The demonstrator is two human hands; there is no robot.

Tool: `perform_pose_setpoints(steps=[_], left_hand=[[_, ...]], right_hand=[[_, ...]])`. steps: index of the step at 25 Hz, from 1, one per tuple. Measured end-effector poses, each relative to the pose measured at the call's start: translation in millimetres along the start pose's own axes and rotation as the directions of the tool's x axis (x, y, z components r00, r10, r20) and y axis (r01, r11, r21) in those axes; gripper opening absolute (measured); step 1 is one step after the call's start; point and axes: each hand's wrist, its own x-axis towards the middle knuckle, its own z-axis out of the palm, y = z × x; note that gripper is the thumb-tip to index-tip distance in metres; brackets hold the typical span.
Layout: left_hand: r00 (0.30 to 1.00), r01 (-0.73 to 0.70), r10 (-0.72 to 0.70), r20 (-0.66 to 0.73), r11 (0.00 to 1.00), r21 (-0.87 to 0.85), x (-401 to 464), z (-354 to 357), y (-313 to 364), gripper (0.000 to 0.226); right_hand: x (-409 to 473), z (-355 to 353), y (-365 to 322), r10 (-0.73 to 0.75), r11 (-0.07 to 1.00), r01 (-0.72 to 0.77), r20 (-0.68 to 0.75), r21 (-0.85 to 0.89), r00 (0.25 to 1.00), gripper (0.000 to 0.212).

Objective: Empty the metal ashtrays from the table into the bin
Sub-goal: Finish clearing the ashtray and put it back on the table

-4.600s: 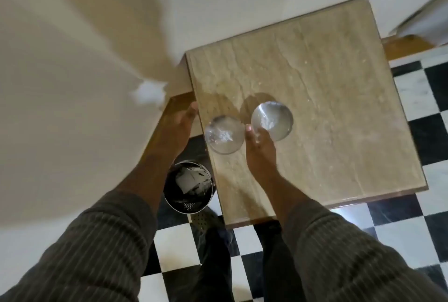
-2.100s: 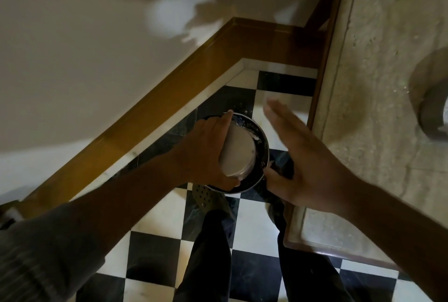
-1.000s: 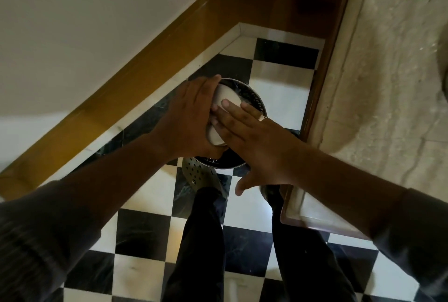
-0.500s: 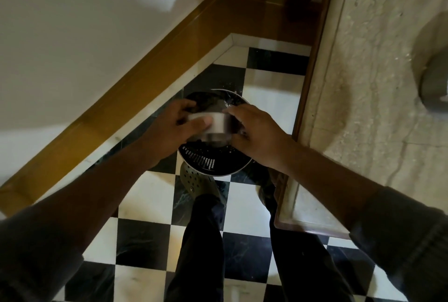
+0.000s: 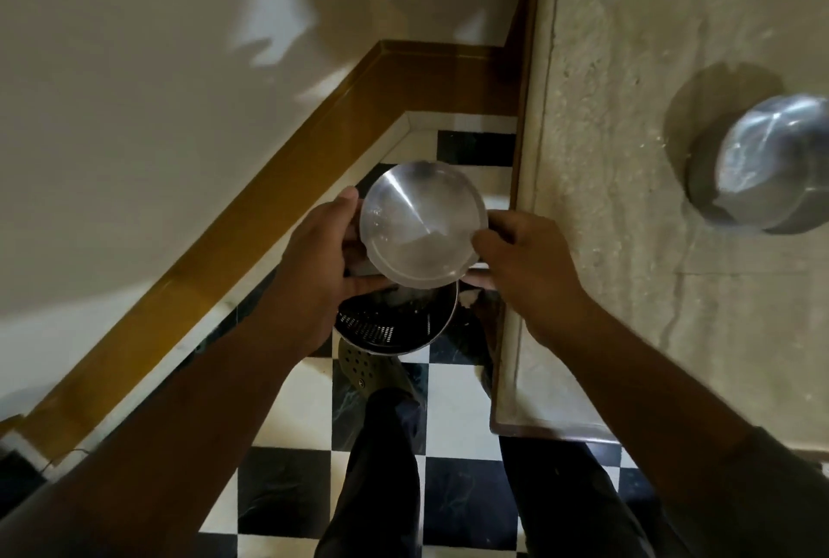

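The stone table (image 5: 650,243) runs along my right; a second ashtray (image 5: 762,167) sits on it. Below my hands stands the perforated bin (image 5: 394,324), its contents unclear. My left hand (image 5: 314,270) and right hand (image 5: 525,261) grasp a shiny, round ashtray (image 5: 421,225), tilted toward me.

Second ashtray (image 5: 771,163) cut by right edge
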Motion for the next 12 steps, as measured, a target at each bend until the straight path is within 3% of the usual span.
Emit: perform_pose_setpoints(steps=[5,12], left_hand=[[0.997,-0.037,0.034,0.063,0.998,0.042,-14.7,51.9,38.1,0.057],[0.994,-0.089,0.079,0.079,0.988,0.126,-15.5,135.5,55.0,0.038]], right_hand=[[-20.7,-50.4,-22.3,0.0,0.988,0.017,-0.11,0.154,0.994,0.025],[-22.3,-101.9,-15.9,0.061,0.962,0.019,-0.285,0.272,0.957,0.02]])
